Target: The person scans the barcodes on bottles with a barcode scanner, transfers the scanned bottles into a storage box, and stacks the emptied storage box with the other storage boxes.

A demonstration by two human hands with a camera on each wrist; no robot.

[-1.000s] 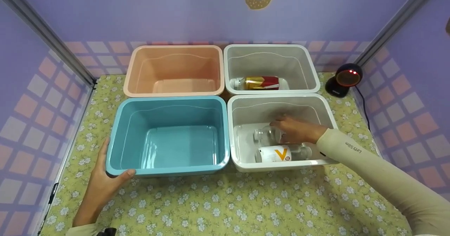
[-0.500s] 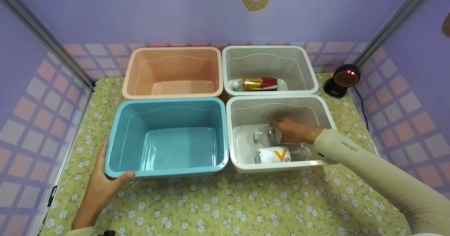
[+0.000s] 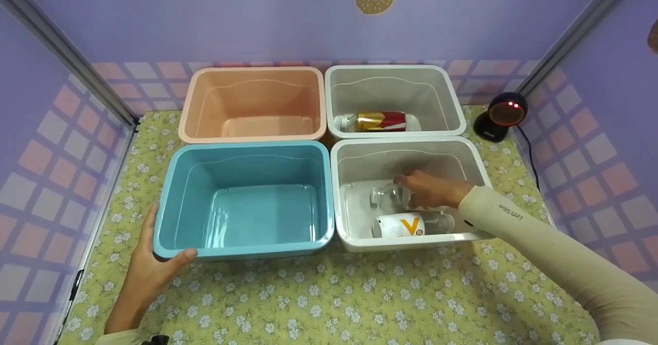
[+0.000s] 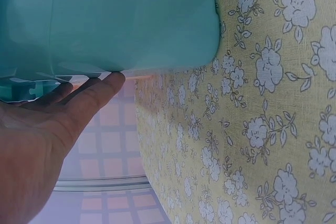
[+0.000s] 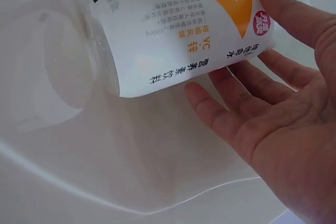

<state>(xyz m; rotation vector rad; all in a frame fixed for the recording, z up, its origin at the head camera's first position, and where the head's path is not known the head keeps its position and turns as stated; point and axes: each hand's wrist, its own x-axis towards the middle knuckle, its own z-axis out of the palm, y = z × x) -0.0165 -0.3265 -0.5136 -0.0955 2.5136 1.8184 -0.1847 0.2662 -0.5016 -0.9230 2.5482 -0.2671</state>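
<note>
My left hand (image 3: 149, 268) rests at the front left corner of a blue plastic bin (image 3: 247, 251). Its thumb lies against the front rim, and its fairly straight fingers (image 4: 89, 95) touch the outer side wall. Inside the front light grey bin (image 3: 354, 244), my right hand (image 3: 429, 189) grips a clear plastic bottle (image 3: 393, 197) lying on its side, cap toward the left. The right wrist view shows the thumb against the bottle's white label (image 5: 163, 35), with fingers on the opposite side. Beside it, nearer me, lies a second clear bottle (image 3: 403, 225) with a white label and orange V.
Behind stand a peach bin (image 3: 252, 70) and another light grey bin (image 3: 396, 70); the latter holds a bottle with a red and gold label (image 3: 380, 122). A black scanner (image 3: 501, 116) with red lights and a cable stands at the right. Flowered cloth (image 3: 318, 293) covers the table.
The right hand was blurred a second ago and now stays nearly still around the bottle. The left hand keeps its place on the blue bin.
</note>
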